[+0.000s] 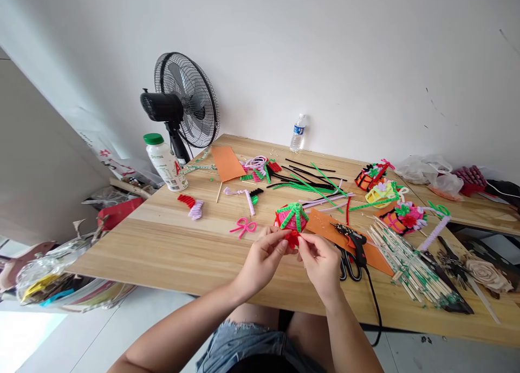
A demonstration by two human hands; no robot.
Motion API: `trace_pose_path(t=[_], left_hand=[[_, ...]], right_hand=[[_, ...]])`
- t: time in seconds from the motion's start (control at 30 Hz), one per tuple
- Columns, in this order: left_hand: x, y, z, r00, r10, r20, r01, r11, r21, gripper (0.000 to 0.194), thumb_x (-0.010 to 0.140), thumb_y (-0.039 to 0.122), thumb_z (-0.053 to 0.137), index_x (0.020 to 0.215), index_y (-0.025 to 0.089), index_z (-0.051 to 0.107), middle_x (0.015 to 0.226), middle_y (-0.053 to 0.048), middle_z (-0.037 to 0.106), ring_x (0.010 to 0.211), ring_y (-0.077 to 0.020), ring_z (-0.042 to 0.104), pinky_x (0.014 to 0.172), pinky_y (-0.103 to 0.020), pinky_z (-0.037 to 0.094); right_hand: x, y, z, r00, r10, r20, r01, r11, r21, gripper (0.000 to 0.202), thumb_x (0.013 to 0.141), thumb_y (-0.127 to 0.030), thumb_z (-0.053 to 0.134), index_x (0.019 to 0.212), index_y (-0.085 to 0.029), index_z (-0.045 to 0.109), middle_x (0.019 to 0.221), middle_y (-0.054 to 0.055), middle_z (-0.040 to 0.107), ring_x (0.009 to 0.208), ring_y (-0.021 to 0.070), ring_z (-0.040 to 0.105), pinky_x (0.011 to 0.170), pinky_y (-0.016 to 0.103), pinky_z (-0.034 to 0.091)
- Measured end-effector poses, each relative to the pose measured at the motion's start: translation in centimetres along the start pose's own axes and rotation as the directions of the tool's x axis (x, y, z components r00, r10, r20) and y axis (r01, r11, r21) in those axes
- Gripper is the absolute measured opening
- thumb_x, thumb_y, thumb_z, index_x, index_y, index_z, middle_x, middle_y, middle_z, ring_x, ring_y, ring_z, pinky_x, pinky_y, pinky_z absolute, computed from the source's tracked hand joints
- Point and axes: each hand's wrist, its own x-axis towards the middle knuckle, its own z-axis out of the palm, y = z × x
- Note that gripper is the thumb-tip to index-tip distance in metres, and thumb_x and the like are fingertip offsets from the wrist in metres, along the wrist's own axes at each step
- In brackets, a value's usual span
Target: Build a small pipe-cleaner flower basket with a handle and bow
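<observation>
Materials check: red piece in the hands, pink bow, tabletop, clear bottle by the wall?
Red piece: probably fuzzy pipe cleaner; soft, matte look, partly hidden by fingers.
Pink bow: likely pipe cleaner, matte; fuzzy bent strand.
Tabletop: wood or wood-look laminate, low sheen; streaky grain.
Clear bottle: likely plastic, glossy; see-through.

Hands [262, 258], two. Red piece [292, 239], held, one. Green-and-pink piece [293, 218], one. Pink bow [243, 228], left, one. Glue gun [357, 246], one. Decorated pieces [400, 217], right, three. Bottles [298, 132], two. Fan [184, 98], one.
</observation>
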Motion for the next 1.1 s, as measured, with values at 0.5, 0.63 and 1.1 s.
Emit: trace_pose_path(t=[0.5,0.63,1.1], left_hand=[[4.2,-0.6,-1.2,0.984,0.177,-0.022,-0.144,0.860,0.489,0.020,0.076,0.010,0.066,0.093,0.019,0.074,0.075,-0.003,0.069,0.068,-0.0147,0.059,0.067,-0.027,0.050],[4.9,-1.2,-1.6,0.946,0.318,0.063,-0.292,0.748,0.596,0.022,0.079,0.010,0.065,0.096,0.021,0.075,0.079,-0.005,0.068,0.079,-0.0189,0.060,0.075,-0.033,0.050],[5.2,-2.9,-1.9,0.912,0.377,0.163,-0.394,0.693,0.604,0.024,0.085,0.011,0.060,0.103,0.020,0.073,0.091,-0.007,0.065,0.089,-0.0200,0.062,0.078,-0.034,0.054]], right_hand=[[1.8,2.6,1.8,0.997,-0.017,-0.072,0.013,0.998,-0.055,0.019,0.090,-0.029,0.054,0.090,-0.019,0.070,0.065,0.005,0.070,0.053,0.0160,0.064,0.055,0.029,0.055],[2.3,3.2,1.9,0.998,-0.024,-0.065,0.019,0.997,-0.074,0.019,0.091,-0.028,0.053,0.090,-0.018,0.069,0.069,0.006,0.071,0.051,0.0152,0.063,0.053,0.028,0.053],[2.5,3.8,2.1,0.992,-0.105,-0.064,0.096,0.987,-0.132,0.016,0.090,-0.021,0.054,0.088,-0.017,0.070,0.076,0.008,0.072,0.064,0.0171,0.066,0.056,0.027,0.053]])
